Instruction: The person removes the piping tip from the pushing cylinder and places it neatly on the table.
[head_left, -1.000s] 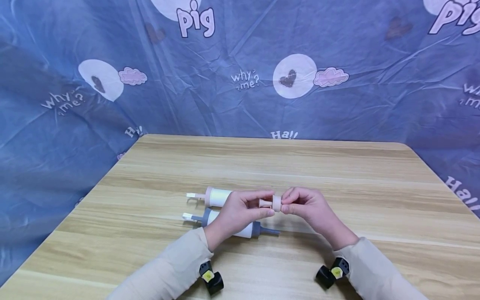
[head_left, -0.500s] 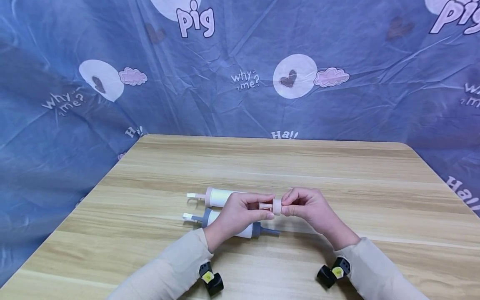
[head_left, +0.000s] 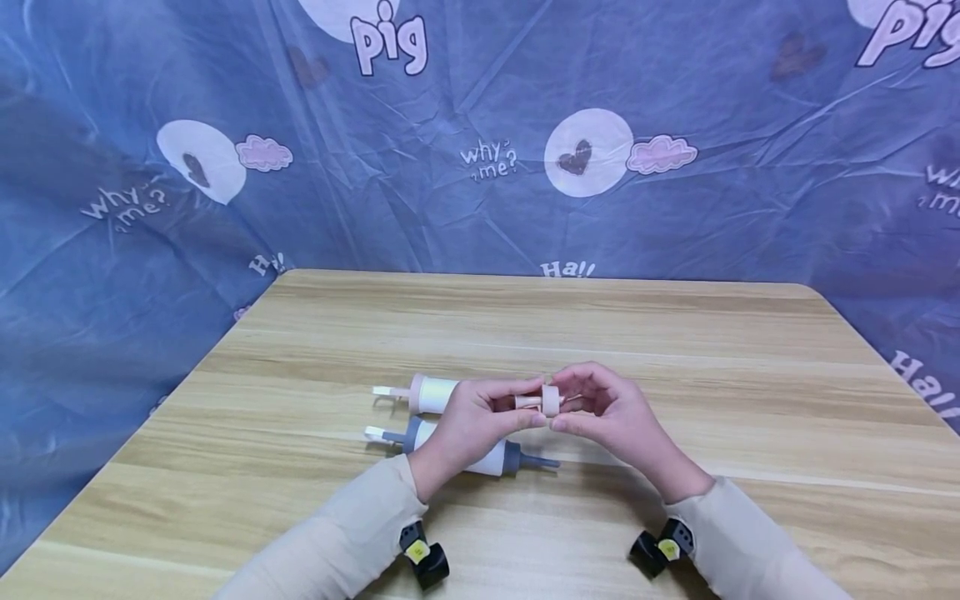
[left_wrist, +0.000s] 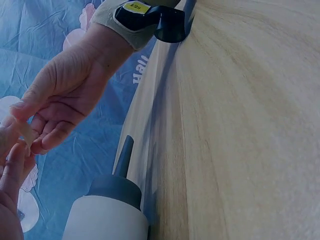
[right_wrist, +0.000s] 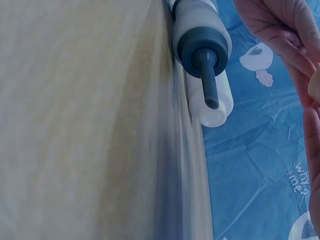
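Observation:
Above the table, a small pale pink nozzle cap (head_left: pixel 551 401) is pinched between both hands. The thumb and fingertips of my left hand (head_left: pixel 476 414) grip its left side, where a short narrow stem shows. From the right, my right hand (head_left: pixel 611 408) holds the cap's rim between thumb and curled fingers, with a thin part showing inside its grasp. Behind and under my left hand lie two white cylindrical bottles. One bottle (head_left: pixel 491 461) has a blue-grey nozzle; the other bottle (head_left: pixel 435 394) has a pink collar, and its right end is hidden in the head view.
Both bottles lie on the wooden table (head_left: pixel 675 333), with thin rods and white tips pointing left. In the right wrist view the farther bottle (right_wrist: pixel 214 117) shows a whitish end without a nozzle. A printed blue cloth (head_left: pixel 420 200) hangs behind the table.
My right hand has moved slightly left and up, its fingers now reaching further around the cap. The cap and left hand have shifted very little. The bottles have stayed put.

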